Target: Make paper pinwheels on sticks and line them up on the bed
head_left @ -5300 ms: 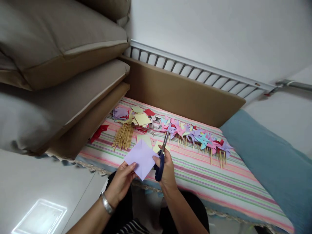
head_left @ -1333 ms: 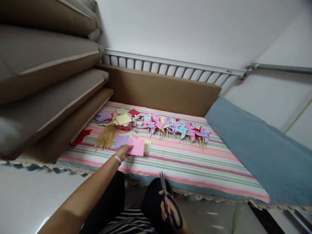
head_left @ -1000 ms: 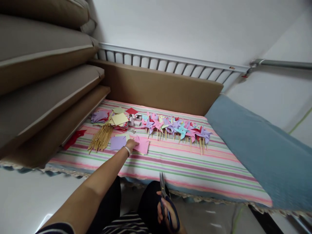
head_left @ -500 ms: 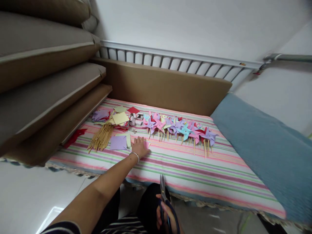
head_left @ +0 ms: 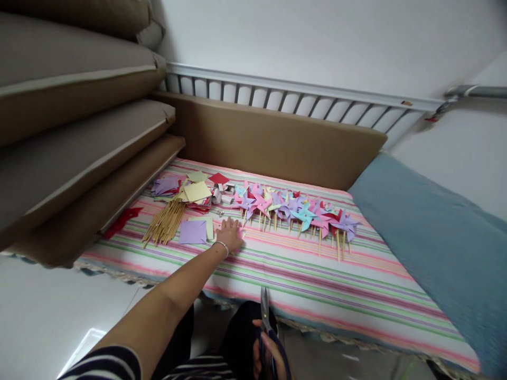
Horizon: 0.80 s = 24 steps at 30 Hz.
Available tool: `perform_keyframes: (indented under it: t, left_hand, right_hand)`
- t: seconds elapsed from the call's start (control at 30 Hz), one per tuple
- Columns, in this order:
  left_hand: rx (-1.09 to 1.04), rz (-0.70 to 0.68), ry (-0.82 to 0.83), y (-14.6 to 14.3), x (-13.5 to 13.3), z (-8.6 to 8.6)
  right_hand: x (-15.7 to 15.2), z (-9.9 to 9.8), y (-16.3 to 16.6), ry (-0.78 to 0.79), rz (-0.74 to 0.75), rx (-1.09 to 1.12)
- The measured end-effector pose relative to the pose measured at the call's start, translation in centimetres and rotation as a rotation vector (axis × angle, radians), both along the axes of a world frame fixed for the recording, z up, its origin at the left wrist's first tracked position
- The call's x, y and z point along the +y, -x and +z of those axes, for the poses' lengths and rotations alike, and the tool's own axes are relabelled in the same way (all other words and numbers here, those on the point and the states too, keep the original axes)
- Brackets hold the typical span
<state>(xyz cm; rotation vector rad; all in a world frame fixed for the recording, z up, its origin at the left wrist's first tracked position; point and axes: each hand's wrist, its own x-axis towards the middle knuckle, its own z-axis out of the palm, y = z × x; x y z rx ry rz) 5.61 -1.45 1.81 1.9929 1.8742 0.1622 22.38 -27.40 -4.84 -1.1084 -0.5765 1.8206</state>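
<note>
The left arm reaches straight out from 7 o'clock, elbow almost locked, a thin bracelet (head_left: 222, 244) on the wrist. The left hand (head_left: 231, 233) lies palm down on the striped cloth (head_left: 317, 274), fingers flat and slightly fanned, gripping nothing. Whether any paper lies under it cannot be told.

A lilac paper square (head_left: 192, 232) lies just beside the hand at its 9 o'clock, with the bamboo sticks (head_left: 165, 221) beyond. A row of paper pinwheels (head_left: 297, 211) runs from its 1 o'clock toward 3.

At the frame's 6 o'clock, the right hand (head_left: 271, 354) is wrapped around the handles of the scissors (head_left: 264, 309), blades together and pointing to 12.
</note>
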Motion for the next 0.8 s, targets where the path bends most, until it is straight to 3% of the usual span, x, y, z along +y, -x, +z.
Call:
perform_keyframes:
  t: [0.37,0.6,0.7,0.8]
  left_hand:
    - [-0.003,0.012,0.019,-0.5,-1.0,-0.2]
    - [-0.047,0.024,-0.032,-0.9,-1.1,0.8]
    - [-0.067,-0.002,-0.106,1.5,-2.3,1.3]
    - [-0.065,-0.039,-0.266,6.4,-4.3,1.1]
  right_hand:
    - [0.0,-1.4,-0.3,0.008,0.016,-0.008]
    - [0.2,-2.5,-0.7,-0.021,0.033,-0.028]
    - [0.2,-2.3,-0.6,-0.003,0.025,-0.052]
    - [0.0,-1.7,-0.4,-0.009,0.009,-0.063]
